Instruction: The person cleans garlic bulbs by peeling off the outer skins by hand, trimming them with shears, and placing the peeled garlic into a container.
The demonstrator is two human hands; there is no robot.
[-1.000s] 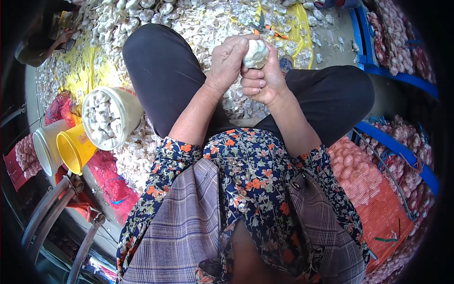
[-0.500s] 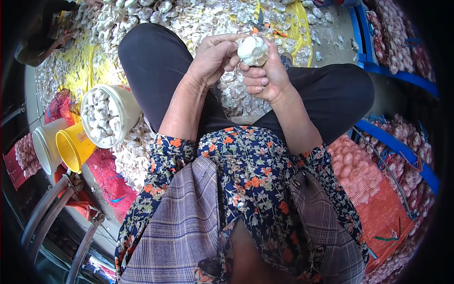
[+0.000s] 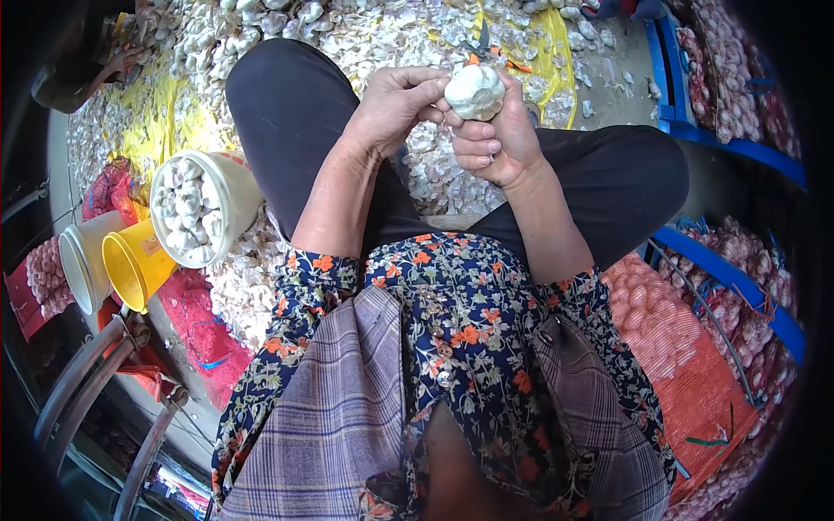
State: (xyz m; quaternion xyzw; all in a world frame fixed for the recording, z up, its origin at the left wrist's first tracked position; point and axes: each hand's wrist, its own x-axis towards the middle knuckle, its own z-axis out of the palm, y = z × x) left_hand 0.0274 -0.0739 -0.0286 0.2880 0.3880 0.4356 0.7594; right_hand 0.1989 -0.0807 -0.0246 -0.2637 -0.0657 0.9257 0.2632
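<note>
A white garlic bulb [image 3: 474,92] is held up between my hands, above the gap between my crossed legs. My right hand [image 3: 502,143] has its fingers wrapped around the bulb from below, with the thumb along its right side. Closed in a pinch, my left hand [image 3: 395,111] touches the bulb's left side with thumb and fingertips. Whether a bit of skin is caught between those fingertips cannot be made out. Beyond the bulb, a tool with orange handles [image 3: 512,64] lies among loose garlic skins [image 3: 434,165].
To the left stand a white bucket [image 3: 217,174] filled with garlic bulbs, a yellow bucket [image 3: 126,269] and another white bucket [image 3: 76,269]. Red mesh sacks of garlic [image 3: 651,321] and blue metal bars [image 3: 738,278] are at right. Another person's hand [image 3: 122,62] shows at upper left.
The garlic bulb and my right hand have shifted slightly right, and the bulb has turned a little. My left hand still pinches at its left side.
</note>
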